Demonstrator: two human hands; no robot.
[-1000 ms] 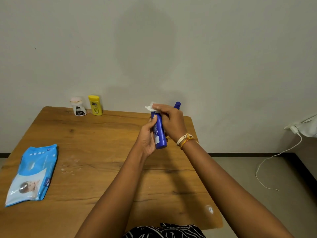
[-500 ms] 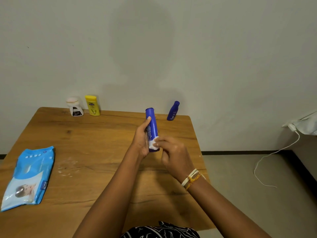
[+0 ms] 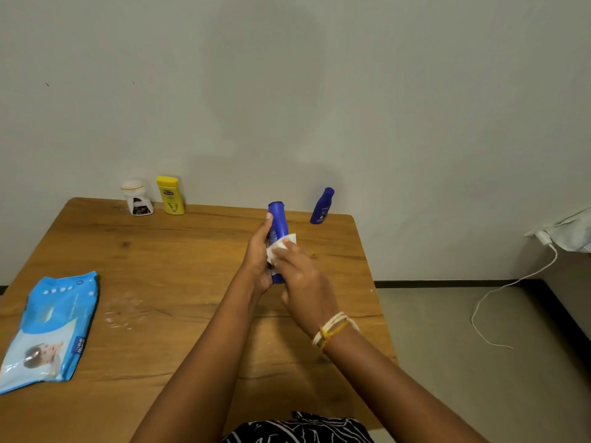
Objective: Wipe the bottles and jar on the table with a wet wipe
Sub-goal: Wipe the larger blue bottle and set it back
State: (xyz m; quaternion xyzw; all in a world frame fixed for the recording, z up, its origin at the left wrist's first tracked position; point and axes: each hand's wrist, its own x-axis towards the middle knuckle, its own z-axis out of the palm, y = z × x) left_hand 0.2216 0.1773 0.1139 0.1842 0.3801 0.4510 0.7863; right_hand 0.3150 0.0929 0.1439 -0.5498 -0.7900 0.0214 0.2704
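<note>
A plain pale wall backs a wooden table (image 3: 179, 282) pushed against it. Over the table's middle, the left hand (image 3: 257, 262) grips a tall blue bottle (image 3: 277, 225) from its left side, fingers curled round the body, holding it upright and clear of the tabletop. The right hand (image 3: 303, 282) presses a white wipe (image 3: 281, 246) against the bottle's front, fingers bent over it; thread bands (image 3: 332, 329) circle that wrist. Whether the wipe wraps round to the bottle's far side is hard to tell. At the back edge, a small blue bottle (image 3: 322, 206) stands to the right, and a yellow bottle (image 3: 171, 196) stands just beside a white jar (image 3: 136, 197) to the left. A blue wipes pack (image 3: 51, 327) lies flat near the left edge. A white cable (image 3: 499, 302) trails over the floor on the right.
</note>
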